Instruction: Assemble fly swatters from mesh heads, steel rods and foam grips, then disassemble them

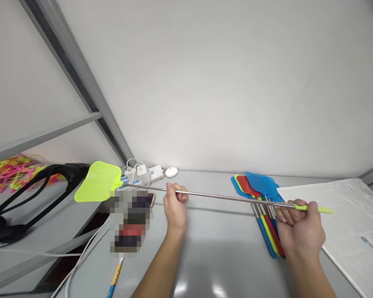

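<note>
White light is shining brightly over the pale wall [230, 82]; two glare spots [180, 286] are gleaming on the grey table [205, 256] near the bottom; the fly swatter [217, 196] is making a thin, soft shadow [211, 210]; blocky squares [132, 225] are hiding one patch; the sides are looking stretched.

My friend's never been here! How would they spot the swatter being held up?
Find the gray table against the white wall. Above it, the left hand and right hand hold one swatter by its long rod and handle, its yellow-green head out at the left. Unlike the piled swatters beside the right hand, it is off the table.
</note>
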Tool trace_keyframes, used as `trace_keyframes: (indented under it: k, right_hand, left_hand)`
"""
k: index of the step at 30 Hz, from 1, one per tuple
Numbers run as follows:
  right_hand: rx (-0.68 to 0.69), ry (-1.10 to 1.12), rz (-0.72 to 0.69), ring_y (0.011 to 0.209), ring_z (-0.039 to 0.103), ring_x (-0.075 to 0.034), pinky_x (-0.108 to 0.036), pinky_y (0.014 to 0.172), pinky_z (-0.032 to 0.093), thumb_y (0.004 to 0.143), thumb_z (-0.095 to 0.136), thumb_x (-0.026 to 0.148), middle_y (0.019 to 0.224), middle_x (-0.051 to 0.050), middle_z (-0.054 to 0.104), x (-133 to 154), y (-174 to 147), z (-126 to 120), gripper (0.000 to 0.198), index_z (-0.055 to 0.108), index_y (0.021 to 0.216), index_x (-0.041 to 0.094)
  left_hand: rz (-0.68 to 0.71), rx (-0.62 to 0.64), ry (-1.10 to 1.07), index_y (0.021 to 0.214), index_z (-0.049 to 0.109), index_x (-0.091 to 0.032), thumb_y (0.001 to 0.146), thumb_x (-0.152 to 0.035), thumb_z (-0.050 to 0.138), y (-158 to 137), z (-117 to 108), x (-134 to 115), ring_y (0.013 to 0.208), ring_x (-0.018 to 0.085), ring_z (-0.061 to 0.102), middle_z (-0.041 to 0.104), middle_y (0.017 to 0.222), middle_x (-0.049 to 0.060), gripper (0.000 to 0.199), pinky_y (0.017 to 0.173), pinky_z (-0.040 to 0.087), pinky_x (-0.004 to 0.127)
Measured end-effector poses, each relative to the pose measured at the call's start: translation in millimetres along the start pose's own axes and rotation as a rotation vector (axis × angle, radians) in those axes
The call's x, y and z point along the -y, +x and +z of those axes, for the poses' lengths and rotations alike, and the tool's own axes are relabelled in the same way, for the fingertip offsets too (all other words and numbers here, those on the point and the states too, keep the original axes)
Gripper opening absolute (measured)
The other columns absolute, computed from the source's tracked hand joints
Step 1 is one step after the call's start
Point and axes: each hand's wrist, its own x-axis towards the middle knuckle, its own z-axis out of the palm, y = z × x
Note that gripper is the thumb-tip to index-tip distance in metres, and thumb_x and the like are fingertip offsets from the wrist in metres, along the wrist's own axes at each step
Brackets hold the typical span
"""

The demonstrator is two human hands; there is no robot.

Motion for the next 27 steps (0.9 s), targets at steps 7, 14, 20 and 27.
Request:
trace_keyframes:
  k: [7, 14, 20, 27]
  right_hand:
    - [-0.069, 0.012, -0.114, 0.037, 0.015, -0.011, -0.026, 0.036, 0.017, 0.087, 0.043, 0.025, 0.04, 0.008, 0.022, 7, 15, -21, 0.025, 0.043, 0.061, 0.022]
    - [-0.153, 0.007, -0.143, 0.036, 0.013, -0.011, -0.027, 0.035, 0.014, 0.083, 0.043, 0.022, 0.04, 0.008, 0.02, 11, 20, -27, 0.026, 0.041, 0.057, 0.023]
    - [-0.052, 0.008, 0.007, 0.04, 0.022, -0.01, -0.025, 0.038, 0.023, 0.091, 0.047, 0.034, 0.046, 0.009, 0.024, -21, -22, 14, 0.028, 0.042, 0.066, 0.023]
    - [0.009, 0.055, 0.074, 0.044, 0.022, -0.009, -0.023, 0.043, 0.025, 0.094, 0.047, 0.041, 0.05, 0.009, 0.026, -55, -81, 58, 0.03, 0.045, 0.071, 0.022]
  left_hand:
    - [0.122, -0.303, -0.157, 0.064, 0.036, -0.021, 0.092, -0.061, 0.038, 27, -26, -15, 0.044, 0.009, 0.026, 0.031, 0.055, -0.007, 0.048, 0.045, 0.023, 0.024]
    - [0.134, -0.449, -0.197, 0.068, 0.037, -0.022, 0.091, -0.058, 0.037, 45, -46, -26, 0.048, 0.008, 0.033, 0.037, 0.061, -0.007, 0.043, 0.052, 0.031, 0.023]
    - [0.085, -0.349, -0.145, 0.072, 0.048, -0.02, 0.093, -0.051, 0.04, -9, 9, 8, 0.061, 0.012, 0.048, 0.056, 0.073, 0.001, 0.038, 0.061, 0.036, 0.026]
    - [0.013, -0.278, -0.14, 0.072, 0.042, -0.022, 0.098, -0.05, 0.028, -42, 35, 17, 0.068, 0.014, 0.052, 0.067, 0.083, 0.003, 0.041, 0.068, 0.039, 0.029]
